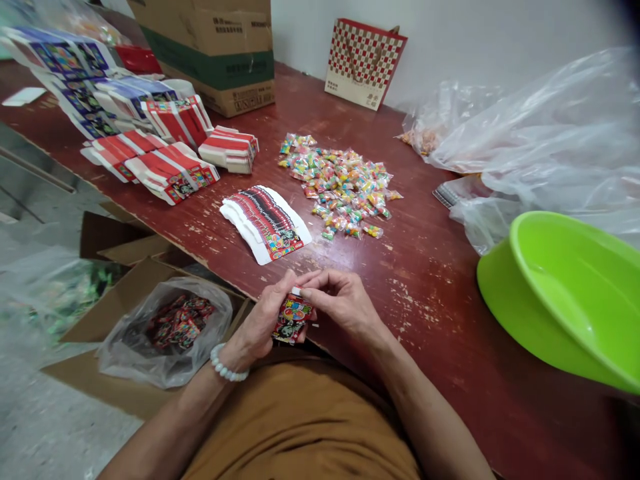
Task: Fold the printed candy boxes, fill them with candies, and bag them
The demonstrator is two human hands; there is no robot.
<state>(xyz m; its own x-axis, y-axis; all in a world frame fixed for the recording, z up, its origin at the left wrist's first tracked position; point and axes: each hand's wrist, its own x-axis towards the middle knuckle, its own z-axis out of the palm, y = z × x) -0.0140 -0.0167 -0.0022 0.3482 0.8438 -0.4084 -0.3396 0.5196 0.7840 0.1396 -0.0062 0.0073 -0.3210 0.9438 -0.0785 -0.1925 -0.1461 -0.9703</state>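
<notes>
Close to my body, at the table's front edge, my left hand (263, 323) is wrapped round a small printed candy box (291, 319), red and black with a white flap at its top. My right hand (343, 300) pinches that flap between thumb and fingers. Just beyond my hands lies a fanned stack of flat candy boxes (267, 223). A heap of small wrapped candies (345, 180) in clear wrappers is spread on the table behind it. Below to the left, a plastic-lined carton (127, 310) holds many red and black printed packs (180, 320).
Bundles of red flat boxes (165, 167) and blue ones (75, 80) are piled at the left. A large cardboard box (215, 53) and a checked paper bag (365, 63) stand at the back. A green basin (520, 307) and clear plastic bags (550, 140) occupy the right side.
</notes>
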